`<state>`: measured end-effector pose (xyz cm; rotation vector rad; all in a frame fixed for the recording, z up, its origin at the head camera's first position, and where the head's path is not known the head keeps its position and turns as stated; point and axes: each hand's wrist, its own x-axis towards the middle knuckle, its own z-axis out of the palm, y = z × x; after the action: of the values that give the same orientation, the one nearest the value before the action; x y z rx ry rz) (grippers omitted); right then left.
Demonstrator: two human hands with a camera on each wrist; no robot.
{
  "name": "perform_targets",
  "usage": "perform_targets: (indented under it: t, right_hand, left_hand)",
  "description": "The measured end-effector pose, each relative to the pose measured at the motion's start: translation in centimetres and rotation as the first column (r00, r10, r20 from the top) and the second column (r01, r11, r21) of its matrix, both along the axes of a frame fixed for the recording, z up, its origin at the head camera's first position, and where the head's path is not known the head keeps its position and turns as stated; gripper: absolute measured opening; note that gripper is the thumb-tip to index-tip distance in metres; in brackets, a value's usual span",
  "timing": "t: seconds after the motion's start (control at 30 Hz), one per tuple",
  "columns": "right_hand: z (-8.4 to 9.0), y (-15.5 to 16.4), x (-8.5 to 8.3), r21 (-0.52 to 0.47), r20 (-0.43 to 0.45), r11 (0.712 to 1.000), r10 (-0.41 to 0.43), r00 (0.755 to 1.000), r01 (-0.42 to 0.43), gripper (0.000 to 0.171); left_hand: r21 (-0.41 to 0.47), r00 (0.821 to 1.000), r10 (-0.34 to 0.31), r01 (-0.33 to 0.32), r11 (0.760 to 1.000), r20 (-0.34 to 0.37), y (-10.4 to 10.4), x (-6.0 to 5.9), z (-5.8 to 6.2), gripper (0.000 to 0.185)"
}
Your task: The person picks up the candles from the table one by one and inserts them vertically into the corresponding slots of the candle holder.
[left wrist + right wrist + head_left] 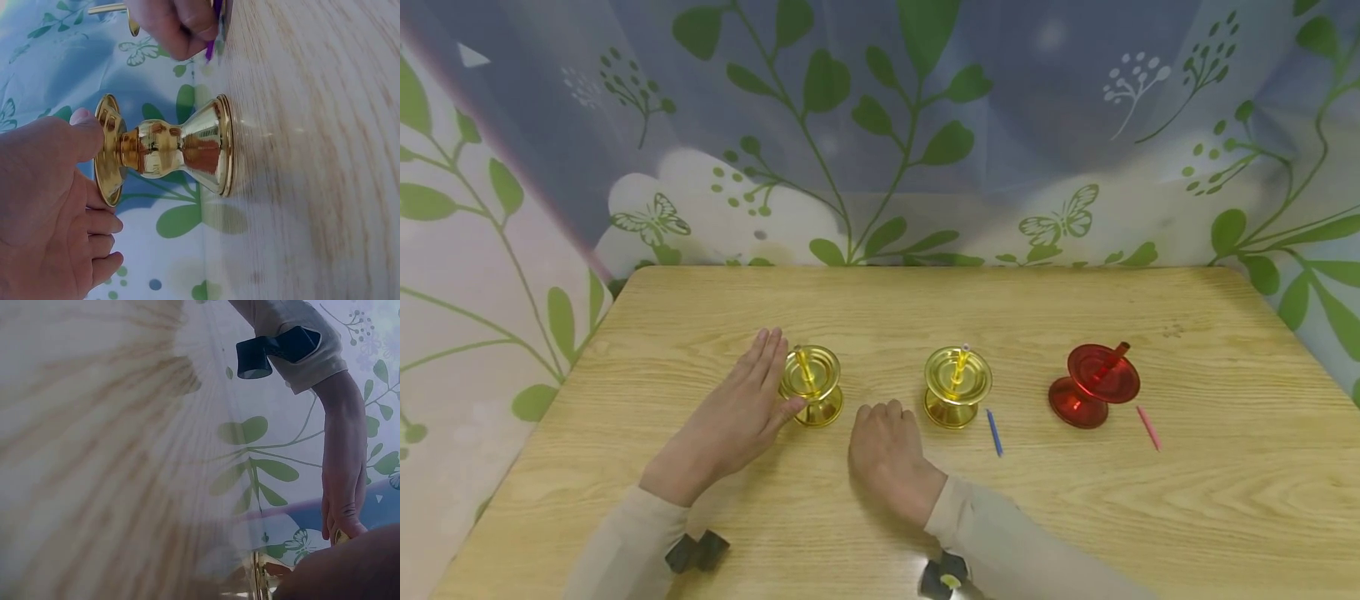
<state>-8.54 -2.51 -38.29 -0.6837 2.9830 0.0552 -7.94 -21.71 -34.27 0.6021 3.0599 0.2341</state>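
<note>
My left hand (737,408) is stretched out at the left gold candle holder (820,410), its fingers straight along the left side and its thumb on the dish's rim. In the left wrist view, that holder (159,150) stands upright on its base. My right hand (891,458) rests low over the table between the two gold holders, fingers curled. The left wrist view shows it pinching a slim purple candle (210,51), partly covered by the fingers. The middle gold candle holder (952,412) stands just right of this hand.
A red candle holder (1078,406) stands farther right on the wooden table (1247,500). A thin blue candle (994,433) lies beside the middle holder, and a thin pink candle (1148,429) lies beside the red one. A leaf-patterned curtain (910,208) hangs behind the table's back edge.
</note>
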Motion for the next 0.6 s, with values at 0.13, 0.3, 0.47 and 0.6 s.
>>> perform_targets:
  t: [0.13, 0.3, 0.47, 0.6]
  right_hand:
    - [-0.09, 0.26, -0.25, -0.088, -0.116, 0.995, 0.031, 0.993, -0.042, 0.020]
    - [-0.09, 0.58, -0.38, -0.140, -0.290, 0.984, 0.067, 0.955, -0.112, 0.025]
    - [-0.03, 0.69, -0.58, -0.196, -0.384, 0.968, 0.071, 0.920, -0.157, 0.023]
    - [-0.12, 0.68, -0.95, -0.249, -0.442, 0.951, 0.058, 0.895, -0.184, 0.019]
  left_hand:
    - [-0.007, 1.000, 0.001, -0.001, 1.000, 0.002, 0.00, -0.03, -0.04, 0.073]
    - [-0.015, 1.000, 0.002, -0.002, 1.000, -0.003, -0.03, -0.06, -0.13, 0.074]
    - [-0.017, 1.000, 0.005, -0.005, 1.000, -0.006, -0.05, -0.07, -0.23, 0.074]
    - [-0.020, 1.000, 0.004, -0.004, 1.000, -0.006, 0.01, -0.10, -0.21, 0.074]
